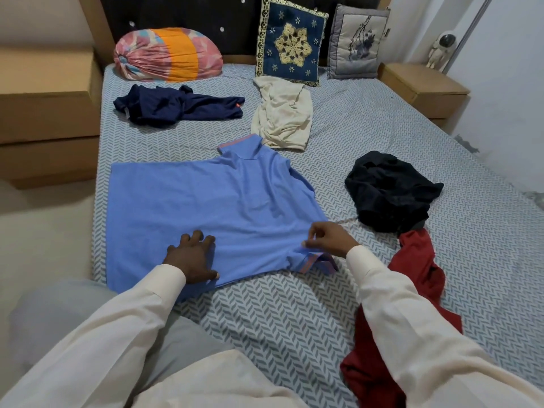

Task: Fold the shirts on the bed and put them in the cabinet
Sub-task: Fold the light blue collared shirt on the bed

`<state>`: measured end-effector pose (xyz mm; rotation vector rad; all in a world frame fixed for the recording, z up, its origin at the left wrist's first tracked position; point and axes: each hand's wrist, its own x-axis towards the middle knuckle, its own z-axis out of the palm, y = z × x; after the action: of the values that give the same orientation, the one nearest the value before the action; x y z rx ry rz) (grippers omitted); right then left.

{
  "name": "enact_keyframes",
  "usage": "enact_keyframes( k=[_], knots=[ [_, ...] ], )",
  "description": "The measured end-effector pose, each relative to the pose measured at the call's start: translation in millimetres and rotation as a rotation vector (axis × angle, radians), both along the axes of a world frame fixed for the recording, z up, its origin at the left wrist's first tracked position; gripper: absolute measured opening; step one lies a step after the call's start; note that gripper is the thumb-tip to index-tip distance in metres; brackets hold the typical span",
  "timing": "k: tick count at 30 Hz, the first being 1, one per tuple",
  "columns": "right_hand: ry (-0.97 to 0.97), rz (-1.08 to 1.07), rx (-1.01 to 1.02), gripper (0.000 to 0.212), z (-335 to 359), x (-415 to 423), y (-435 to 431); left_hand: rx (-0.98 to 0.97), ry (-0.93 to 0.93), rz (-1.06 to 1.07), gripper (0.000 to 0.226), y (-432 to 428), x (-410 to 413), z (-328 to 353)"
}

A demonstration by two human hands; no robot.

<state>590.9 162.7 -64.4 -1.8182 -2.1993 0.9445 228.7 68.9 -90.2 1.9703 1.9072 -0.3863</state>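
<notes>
A light blue polo shirt (pixel 206 201) lies spread flat, back side up, on the patterned bed (pixel 382 119), its collar pointing toward the headboard. My left hand (pixel 192 256) presses flat on the shirt's near edge. My right hand (pixel 328 238) pinches the cloth by the near sleeve, whose striped cuff lies just below it. Other shirts lie crumpled on the bed: a navy one (pixel 176 106) at the back left, a cream one (pixel 284 113) behind the collar, a black one (pixel 388 191) on the right, and a red one (pixel 412 304) under my right forearm.
A striped bolster (pixel 167 54) and two cushions (pixel 291 39) lean on the dark headboard. Wooden bedside units stand at the left (pixel 47 113) and the right (pixel 421 89), the right one bearing a small white figurine (pixel 441 50). Floor shows left of the bed.
</notes>
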Motion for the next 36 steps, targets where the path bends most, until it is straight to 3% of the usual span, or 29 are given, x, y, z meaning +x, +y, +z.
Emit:
enact_keyframes(
  k=[3,5,7,10,15,17,20,24,26,28,31,33,36],
  knots=[
    [-0.213,0.424,-0.008,0.029,2,-26,-25,0.032,-0.116,-0.118,0.058,-13,5,6],
    [-0.465,0.555,0.036,0.038,-7,-35,-35,-0.033,-0.078,-0.193,0.037,-25,8,7],
    [-0.573,0.588,0.118,0.039,-13,-37,-39,-0.062,-0.036,-0.272,0.028,-31,9,6],
    [-0.578,0.581,0.258,0.038,-15,-36,-46,-0.085,0.030,-0.352,0.033,-37,8,8],
    [-0.497,0.550,0.265,0.030,-18,-37,-43,-0.062,0.048,-0.332,0.024,-41,5,9],
    [-0.387,0.474,0.271,0.023,-17,-36,-41,-0.056,0.057,-0.309,0.022,-40,4,8],
    [-0.273,0.360,0.198,0.033,-4,-34,-36,-0.049,0.043,-0.274,0.024,-39,3,9],
    [-0.325,0.374,-0.160,0.029,4,-38,-31,-0.089,-0.004,-0.247,0.012,-37,2,6],
    [-0.368,0.296,-0.351,0.037,-2,-38,-31,-0.076,-0.038,-0.234,0.005,-37,2,5],
    [-0.276,0.072,-0.290,0.040,-12,-29,-28,-0.050,-0.084,-0.204,0.011,-36,2,3],
    [-0.151,-0.384,0.051,0.032,-23,-3,-16,0.091,-0.117,-0.175,0.011,-31,3,0],
    [-0.098,-0.633,0.046,0.036,-35,13,-7,0.199,-0.083,-0.170,0.029,-22,3,-3],
    [-0.090,-0.676,-0.001,0.040,-46,22,4,0.209,-0.050,-0.135,0.057,-6,1,-3]
  ],
)
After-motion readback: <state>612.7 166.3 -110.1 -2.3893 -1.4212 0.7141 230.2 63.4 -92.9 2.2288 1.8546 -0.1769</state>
